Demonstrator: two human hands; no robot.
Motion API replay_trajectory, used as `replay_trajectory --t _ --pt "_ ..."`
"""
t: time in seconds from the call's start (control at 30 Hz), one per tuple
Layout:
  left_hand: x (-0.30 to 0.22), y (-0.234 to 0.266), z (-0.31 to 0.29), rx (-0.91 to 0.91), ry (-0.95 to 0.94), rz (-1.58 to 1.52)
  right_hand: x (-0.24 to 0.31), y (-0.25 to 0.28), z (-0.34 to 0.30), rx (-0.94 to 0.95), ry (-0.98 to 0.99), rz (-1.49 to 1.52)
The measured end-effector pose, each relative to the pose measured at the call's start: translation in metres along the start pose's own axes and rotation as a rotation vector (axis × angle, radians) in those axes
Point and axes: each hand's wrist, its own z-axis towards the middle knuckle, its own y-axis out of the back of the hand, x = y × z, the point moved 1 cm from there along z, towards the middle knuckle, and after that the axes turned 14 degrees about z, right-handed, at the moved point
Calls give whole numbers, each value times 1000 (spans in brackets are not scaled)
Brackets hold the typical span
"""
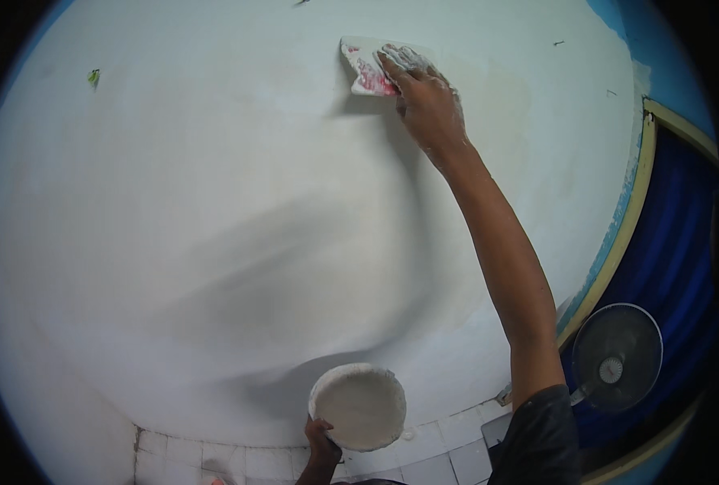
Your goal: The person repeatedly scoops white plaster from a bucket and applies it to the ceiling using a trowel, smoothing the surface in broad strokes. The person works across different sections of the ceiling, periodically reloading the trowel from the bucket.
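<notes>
My right hand (430,101), smeared with white putty, is stretched up to the whitish wall (174,170). Its fingers press a flat putty spreader (366,66), pink-red under a white coating, close against the wall surface. Low down, my left hand (322,442) grips the side of a round bowl (319,382), thumb over the rim. Pale grey-white putty (363,411) fills the bowl, whose edge is crusted white. Damp-looking beige patches and shadows of my arm lie across the wall.
A round fan (618,356) stands at the lower right, before a dark blue curtain (666,250) in a yellowish frame (630,218). White tiles (266,463) run along the bottom. Small nails (559,42) and a green bit (94,78) stick out of the wall.
</notes>
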Motion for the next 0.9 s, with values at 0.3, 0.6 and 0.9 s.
replay_trajectory --t 0.3,0.6,0.9 --pt "-8 -4 -1 23 0 -72 12 9 -90 360 -108 35" --pt "-8 17 13 43 64 -89 41 -8 -1 -7 -548 831" --pt "11 31 17 -46 67 -46 -64 -3 9 -288 -456 493"
